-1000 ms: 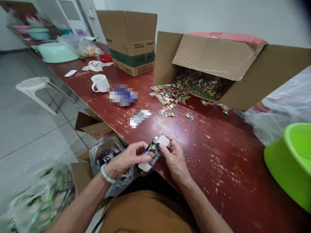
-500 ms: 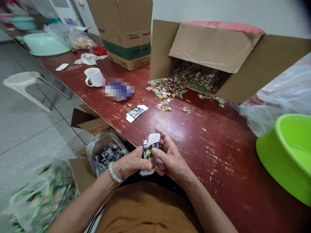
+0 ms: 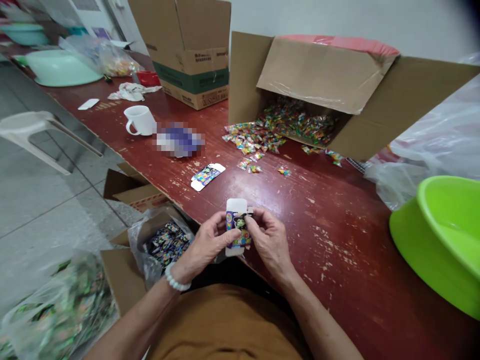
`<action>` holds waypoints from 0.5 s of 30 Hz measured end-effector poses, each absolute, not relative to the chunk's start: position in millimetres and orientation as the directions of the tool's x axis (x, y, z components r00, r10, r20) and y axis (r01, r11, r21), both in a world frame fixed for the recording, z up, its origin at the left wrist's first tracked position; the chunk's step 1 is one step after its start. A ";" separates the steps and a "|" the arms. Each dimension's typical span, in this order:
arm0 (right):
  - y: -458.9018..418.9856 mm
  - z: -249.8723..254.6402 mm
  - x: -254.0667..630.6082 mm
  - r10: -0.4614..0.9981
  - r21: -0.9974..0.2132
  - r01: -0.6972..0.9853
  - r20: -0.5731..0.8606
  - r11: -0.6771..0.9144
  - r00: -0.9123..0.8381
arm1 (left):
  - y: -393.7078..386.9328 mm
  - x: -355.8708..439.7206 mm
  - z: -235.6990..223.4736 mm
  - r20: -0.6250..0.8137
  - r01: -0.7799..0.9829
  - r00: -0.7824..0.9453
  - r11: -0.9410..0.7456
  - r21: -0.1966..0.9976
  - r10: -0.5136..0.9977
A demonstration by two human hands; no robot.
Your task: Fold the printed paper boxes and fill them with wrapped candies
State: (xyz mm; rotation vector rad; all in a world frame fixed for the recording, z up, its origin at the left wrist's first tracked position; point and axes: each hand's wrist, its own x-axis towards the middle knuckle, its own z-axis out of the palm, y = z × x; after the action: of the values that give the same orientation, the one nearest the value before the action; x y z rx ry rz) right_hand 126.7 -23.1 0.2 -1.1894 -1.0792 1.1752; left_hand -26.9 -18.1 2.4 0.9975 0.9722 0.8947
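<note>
Both my hands hold one small printed carton [image 3: 237, 226], purple with cartoon art and white end flaps, upright over the near edge of the red-brown table [image 3: 337, 235]. My left hand [image 3: 204, 245] grips its left side with thumb and fingers; a white bead bracelet is on that wrist. My right hand [image 3: 267, 240] pinches the carton's upper right side. A second, flat carton blank [image 3: 207, 176] lies on the table a little beyond.
A big cardboard box [image 3: 337, 95] on its side spills several small wrapped sweets [image 3: 258, 142]. A green basin [image 3: 438, 240] sits at right, a white mug [image 3: 139, 120] and another box [image 3: 191, 50] at the back left. A bag-lined box of cartons [image 3: 165, 242] stands on the floor at left.
The carton has been turned from slanted to upright between my hands, and its top flap now stands up. My view has shifted slightly.
</note>
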 end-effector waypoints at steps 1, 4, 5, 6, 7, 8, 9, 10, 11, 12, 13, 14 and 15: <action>-22.1 0.0 128.3 0.993 -0.996 -0.090 -0.017 -0.006 0.116 | -20.6 -28.0 2.8 -0.201 -0.157 0.243 0.243 0.957 0.949; -22.2 -3.1 129.0 0.989 -0.987 -0.153 -0.067 -0.046 0.133 | -31.0 -29.0 1.1 -0.105 -0.118 0.089 0.115 0.986 0.990; -23.2 -4.8 127.9 0.991 -0.983 -0.181 -0.067 -0.045 0.120 | -33.9 -28.6 0.2 -0.080 -0.086 0.069 0.086 0.993 0.994; -24.4 -6.6 126.6 0.994 -0.976 -0.215 -0.063 -0.042 0.093 | -36.0 -28.0 -0.6 -0.065 -0.053 0.061 0.068 0.996 0.996; -25.6 -8.5 125.4 0.996 -0.967 -0.250 -0.062 -0.044 0.063 | -37.1 -27.5 -1.0 -0.065 -0.028 0.058 0.066 0.997 0.996; -26.6 -10.1 124.6 0.997 -0.959 -0.280 -0.062 -0.050 0.035 | -37.1 -27.3 -1.0 -0.079 -0.019 0.060 0.080 0.997 0.995; -27.2 -11.4 124.5 0.998 -0.954 -0.295 -0.064 -0.058 0.012 | -36.3 -27.5 -0.5 -0.105 -0.024 0.073 0.107 0.994 0.992; -27.2 -12.3 125.1 0.998 -0.955 -0.290 -0.065 -0.062 -0.001 | -34.8 -28.1 0.4 -0.134 -0.042 0.093 0.138 0.989 0.987; -26.5 -12.6 126.5 0.998 -0.962 -0.266 -0.058 -0.056 -0.003 | -32.9 -29.0 1.5 -0.159 -0.066 0.120 0.168 0.984 0.980; -25.0 -12.3 128.5 0.999 -0.973 -0.228 -0.044 -0.044 -0.003 | -30.8 -30.2 2.7 -0.178 -0.087 0.152 0.193 0.977 0.972; -22.9 -11.6 130.8 0.999 -0.981 -0.193 -0.032 -0.033 -0.009 | -28.8 -31.5 3.9 -0.190 -0.099 0.183 0.210 0.973 0.965; -20.3 -10.5 133.3 0.999 -0.984 -0.173 -0.032 -0.037 -0.032 | -26.8 -33.1 5.0 -0.194 -0.098 0.208 0.218 0.971 0.959; -17.4 -9.2 135.7 0.997 -0.983 -0.173 -0.052 -0.062 -0.065 | -25.0 -34.6 5.8 -0.192 -0.085 0.226 0.216 0.973 0.955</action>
State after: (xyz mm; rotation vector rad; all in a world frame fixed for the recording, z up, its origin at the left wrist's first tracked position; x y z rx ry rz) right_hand 135.7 -17.4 -9.2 -1.0895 -1.0933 1.3736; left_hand -34.6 -25.0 5.8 1.0755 1.0629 0.9506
